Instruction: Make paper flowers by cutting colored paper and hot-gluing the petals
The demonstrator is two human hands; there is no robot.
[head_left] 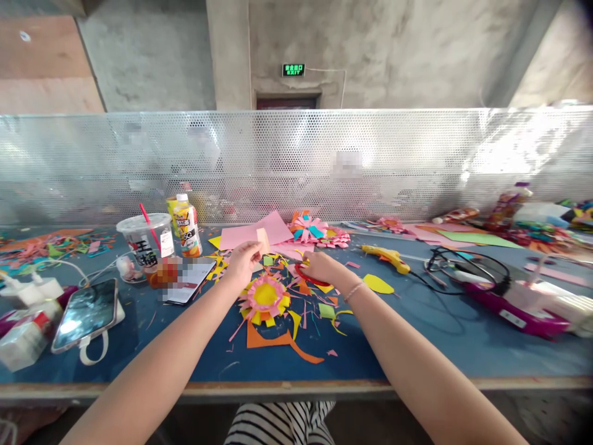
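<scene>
My left hand [246, 262] pinches a small pale peach piece of paper [263, 240] upright between thumb and fingers. My right hand [324, 270] is closed on scissors [313, 279]; their red handle shows below the fingers, while the blades are mostly hidden. Between and just below my hands lies a paper flower [265, 298] with a yellow centre, a pink ring and yellow outer petals. Around it are yellow, pink and green scraps, and an orange cut sheet [264, 337] lies nearer the table edge. Pink paper sheets [252, 228] lie behind my left hand.
Finished-looking paper flowers [308, 228] lie at the back. To the right are a yellow glue gun [388, 256], black cables and a purple power strip [514, 312]. On the left stand a plastic cup [146, 241], a drink bottle [186, 228] and a phone [88, 312]. A perforated metal screen [296, 161] borders the table.
</scene>
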